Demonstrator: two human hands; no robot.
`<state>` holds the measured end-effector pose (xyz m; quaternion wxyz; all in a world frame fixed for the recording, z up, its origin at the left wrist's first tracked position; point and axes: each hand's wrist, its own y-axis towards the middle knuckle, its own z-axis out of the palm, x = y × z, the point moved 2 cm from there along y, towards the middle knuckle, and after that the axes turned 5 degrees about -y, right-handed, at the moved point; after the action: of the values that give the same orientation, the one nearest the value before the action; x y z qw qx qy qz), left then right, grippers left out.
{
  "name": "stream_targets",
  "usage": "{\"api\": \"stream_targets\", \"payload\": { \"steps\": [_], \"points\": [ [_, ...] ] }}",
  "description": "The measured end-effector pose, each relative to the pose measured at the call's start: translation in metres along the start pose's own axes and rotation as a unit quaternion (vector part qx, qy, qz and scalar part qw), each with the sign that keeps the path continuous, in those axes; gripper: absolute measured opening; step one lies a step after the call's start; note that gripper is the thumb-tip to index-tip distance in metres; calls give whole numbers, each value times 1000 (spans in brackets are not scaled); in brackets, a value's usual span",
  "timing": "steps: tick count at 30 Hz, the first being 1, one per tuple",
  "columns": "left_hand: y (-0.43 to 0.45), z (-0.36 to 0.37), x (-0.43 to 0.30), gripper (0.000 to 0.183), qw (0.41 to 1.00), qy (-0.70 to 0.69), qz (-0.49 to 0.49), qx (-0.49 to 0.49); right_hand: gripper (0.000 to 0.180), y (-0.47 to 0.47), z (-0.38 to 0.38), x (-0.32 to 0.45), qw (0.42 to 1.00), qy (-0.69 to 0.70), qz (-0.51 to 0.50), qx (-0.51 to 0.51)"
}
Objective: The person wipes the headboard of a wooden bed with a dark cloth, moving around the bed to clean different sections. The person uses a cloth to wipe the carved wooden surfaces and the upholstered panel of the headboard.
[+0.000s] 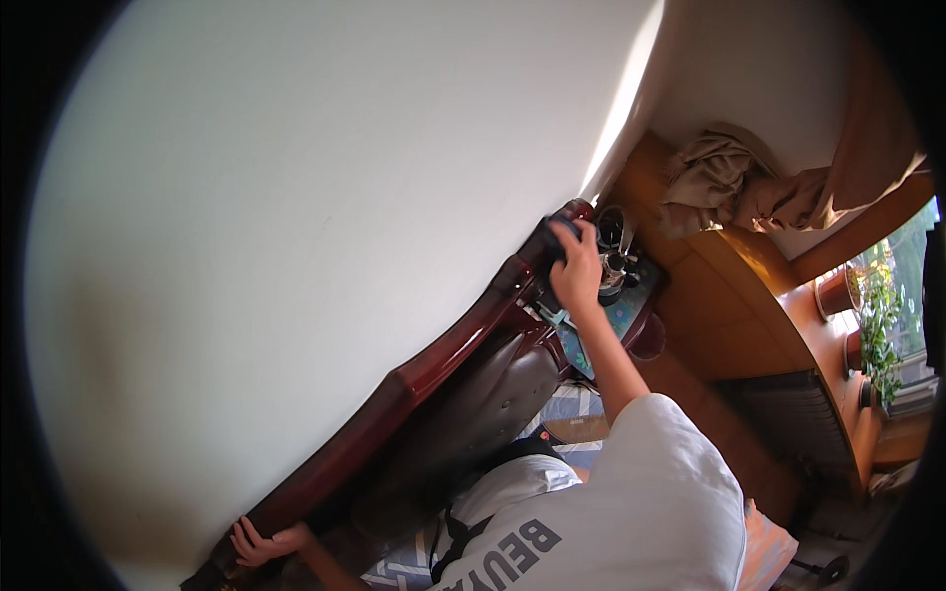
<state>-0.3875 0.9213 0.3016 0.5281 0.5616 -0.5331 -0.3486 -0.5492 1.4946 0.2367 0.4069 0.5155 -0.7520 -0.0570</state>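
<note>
My right hand (pixel 576 270) holds a dark cloth or pad (pixel 556 233) against the top rail near the far end of a glossy dark red wooden headboard (pixel 451 343). What the dark item is exactly, I cannot tell. My left hand (pixel 267 543) rests on the same headboard at its lower left end, fingers spread, with nothing visible in it. Between the hands, the headboard's dark tufted leather panel (pixel 473 421) faces the bed. A pale wall (pixel 259 258) stands right behind the rail.
A nightstand with a patterned cover (pixel 628 314) and several small items stands beside the headboard. Patterned bedding (pixel 576 402) lies below me. To the right are a bunched beige curtain (pixel 709 181), a wooden windowsill (pixel 809 303) and potted plants (pixel 839 292).
</note>
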Motion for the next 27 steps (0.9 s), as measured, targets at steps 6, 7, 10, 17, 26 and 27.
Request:
{"api": "stream_targets", "payload": {
  "steps": [6, 7, 10, 17, 26, 27],
  "points": [
    [-5, 1, 0, 64, 1000, -9, -13, 8, 56, -21, -20, 37, 997, 2, -33, 66],
    [-4, 1, 0, 64, 1000, -11, -13, 11, 56, -20, -19, 40, 998, -19, -20, 61],
    [-7, 2, 2, 63, 1000, -22, -18, 10, 55, -40, -7, 62, 1000, -29, -10, -2],
    [-11, 2, 0, 56, 998, -56, -23, 8, 59, -130, 14, 126, 996, 31, -33, 77],
    [-1, -17, 5, 45, 984, -116, -28, 130, 57, -184, -24, 241, 972, 176, -125, 91],
    [2, -23, 5, 43, 975, -151, -17, 162, 60, -196, -22, 248, 968, 135, -157, 139]
  ]
}}
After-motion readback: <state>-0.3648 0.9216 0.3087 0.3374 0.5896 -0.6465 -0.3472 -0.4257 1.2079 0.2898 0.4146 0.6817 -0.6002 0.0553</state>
